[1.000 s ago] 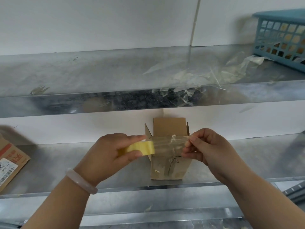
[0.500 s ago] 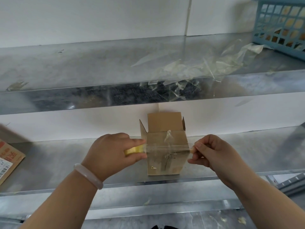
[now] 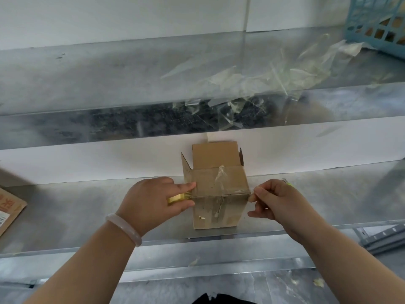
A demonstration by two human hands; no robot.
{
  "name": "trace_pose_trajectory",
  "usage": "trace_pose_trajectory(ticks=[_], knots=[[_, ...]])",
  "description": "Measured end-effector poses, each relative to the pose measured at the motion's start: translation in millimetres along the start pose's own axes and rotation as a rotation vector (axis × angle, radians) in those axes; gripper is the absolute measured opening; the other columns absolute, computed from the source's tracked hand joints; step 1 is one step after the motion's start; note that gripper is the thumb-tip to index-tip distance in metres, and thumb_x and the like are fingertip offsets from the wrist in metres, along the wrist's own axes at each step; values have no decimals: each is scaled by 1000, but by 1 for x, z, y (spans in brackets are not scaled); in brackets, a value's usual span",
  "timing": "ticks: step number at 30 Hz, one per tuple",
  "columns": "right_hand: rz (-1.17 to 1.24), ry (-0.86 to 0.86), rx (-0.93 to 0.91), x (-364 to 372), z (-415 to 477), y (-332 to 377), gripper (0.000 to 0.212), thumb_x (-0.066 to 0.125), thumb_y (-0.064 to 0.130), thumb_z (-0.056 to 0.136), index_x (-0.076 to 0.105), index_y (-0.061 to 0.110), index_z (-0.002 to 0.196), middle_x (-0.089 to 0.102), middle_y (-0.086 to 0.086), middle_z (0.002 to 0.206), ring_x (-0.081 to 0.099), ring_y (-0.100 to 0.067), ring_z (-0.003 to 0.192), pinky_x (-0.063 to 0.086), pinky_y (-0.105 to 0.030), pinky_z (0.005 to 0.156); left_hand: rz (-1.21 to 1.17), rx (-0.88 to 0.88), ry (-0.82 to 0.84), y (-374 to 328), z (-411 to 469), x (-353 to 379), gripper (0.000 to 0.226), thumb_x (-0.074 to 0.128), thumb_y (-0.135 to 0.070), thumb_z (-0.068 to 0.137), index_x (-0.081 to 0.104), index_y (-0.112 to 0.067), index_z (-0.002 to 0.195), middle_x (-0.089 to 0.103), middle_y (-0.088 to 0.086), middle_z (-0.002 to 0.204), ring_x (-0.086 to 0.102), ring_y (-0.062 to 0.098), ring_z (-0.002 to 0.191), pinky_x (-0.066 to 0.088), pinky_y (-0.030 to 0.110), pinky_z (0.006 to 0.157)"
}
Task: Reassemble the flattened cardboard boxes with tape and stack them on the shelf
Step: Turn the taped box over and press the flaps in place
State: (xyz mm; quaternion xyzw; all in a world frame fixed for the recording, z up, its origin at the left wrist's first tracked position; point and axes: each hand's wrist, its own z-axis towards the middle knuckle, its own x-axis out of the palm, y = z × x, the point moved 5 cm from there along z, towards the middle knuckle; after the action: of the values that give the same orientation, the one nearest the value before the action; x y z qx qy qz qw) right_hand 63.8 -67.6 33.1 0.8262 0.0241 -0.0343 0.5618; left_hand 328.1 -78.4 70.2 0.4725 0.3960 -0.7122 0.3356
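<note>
Two hands are working at a small brown cardboard box (image 3: 219, 207), which is standing on the lower grey metal shelf (image 3: 65, 216) with its rear flap upright. Left hand (image 3: 153, 202) is holding a yellow tape roll (image 3: 176, 198), grip curled round it, just beside the box's left edge. Right hand (image 3: 278, 200) is pinching the clear tape strip (image 3: 221, 192) at the right edge. The strip is lying across the box's top front edge.

box (image 3: 219, 194) on shelf (image 3: 87, 216), between hands
</note>
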Motion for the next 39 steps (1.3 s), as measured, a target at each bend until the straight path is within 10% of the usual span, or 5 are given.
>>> trace_pose_trajectory(ticks=[12, 21, 26, 30, 39], knots=[[347, 148, 267, 8, 11, -13, 11, 63, 11, 91, 63, 0, 90, 67, -8, 69, 52, -11, 45, 62, -43, 64, 26, 39, -45, -2, 2, 4, 49, 40, -65, 84, 68, -38, 115, 49, -20, 61, 47, 2, 53, 45, 21, 45], [182, 10, 266, 2, 19, -53, 54, 75, 39, 68, 61, 5, 107, 60, -10, 78, 56, -17, 56, 61, -45, 70, 5, 1, -51, -2, 2, 5, 48, 42, -65, 83, 66, -41, 116, 46, -19, 60, 45, 2, 53, 43, 20, 46], [-250, -358, -485, -14, 18, -18, 22, 58, 34, 96, 64, 42, 115, 65, 19, 116, 60, 4, 106, 49, -23, 98, 0, -5, -52, -2, 2, 6, 47, 41, -66, 83, 65, -43, 117, 46, -19, 59, 44, 1, 52, 39, 16, 46], [-775, -88, -1146, 30, 8, 5, 38, 46, 39, 99, 63, 21, 128, 56, 10, 137, 40, -13, 138, 32, -25, 115, -1, 7, -62, -1, 2, 7, 48, 41, -66, 83, 66, -41, 117, 46, -19, 60, 43, 0, 52, 41, 18, 46], [-1189, -52, -1308, 28, 10, 0, 49, 46, 15, 96, 44, 15, 144, 42, -1, 152, 31, -24, 145, 35, -50, 113, 17, 43, -65, 2, 0, 8, 51, 35, -68, 86, 64, -42, 119, 47, -19, 63, 47, 2, 54, 40, 17, 47]])
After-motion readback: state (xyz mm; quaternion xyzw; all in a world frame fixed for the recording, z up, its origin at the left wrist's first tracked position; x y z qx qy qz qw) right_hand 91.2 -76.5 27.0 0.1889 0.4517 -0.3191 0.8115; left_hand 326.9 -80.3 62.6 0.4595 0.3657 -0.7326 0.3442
